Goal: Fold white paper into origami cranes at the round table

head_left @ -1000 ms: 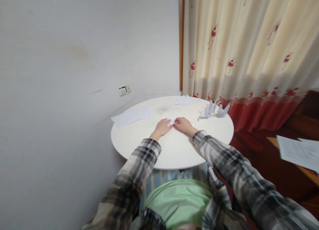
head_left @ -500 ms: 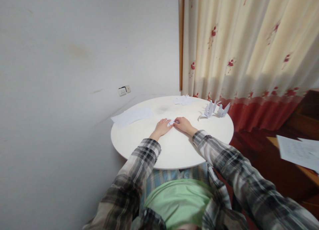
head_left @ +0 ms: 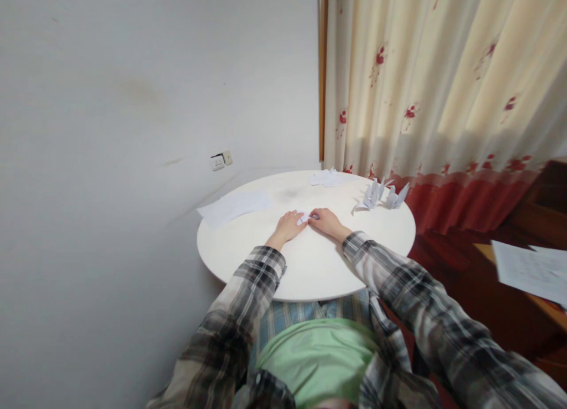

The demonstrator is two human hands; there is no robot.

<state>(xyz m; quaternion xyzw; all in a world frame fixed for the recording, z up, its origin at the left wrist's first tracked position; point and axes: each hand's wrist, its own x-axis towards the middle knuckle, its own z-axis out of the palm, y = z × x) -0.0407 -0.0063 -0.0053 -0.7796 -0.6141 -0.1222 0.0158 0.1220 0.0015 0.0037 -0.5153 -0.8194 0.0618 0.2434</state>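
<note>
A small piece of folded white paper (head_left: pixel 303 218) lies near the middle of the round white table (head_left: pixel 248 244). My left hand (head_left: pixel 289 225) holds it against the tabletop from the left, with the thumb along its near side. From the right, my right hand (head_left: pixel 325 221) pinches the paper's edge between bent fingers and thumb. The fingers cover much of the paper, so its exact folds are hidden. Several folded paper cranes (head_left: pixel 375 195) stand on the table to the right, beyond my right hand.
Flat white sheets (head_left: pixel 234 207) lie at the table's left edge, and more paper pieces (head_left: pixel 328 177) at the far edge. A wall (head_left: pixel 133 232) borders the left side. Behind the table hangs a curtain (head_left: pixel 425 102). Written papers (head_left: pixel 527 270) rest on a wooden surface at the right.
Both hands stay in nearly the same place on the folded paper. Only a very slight shift of the fingers shows.
</note>
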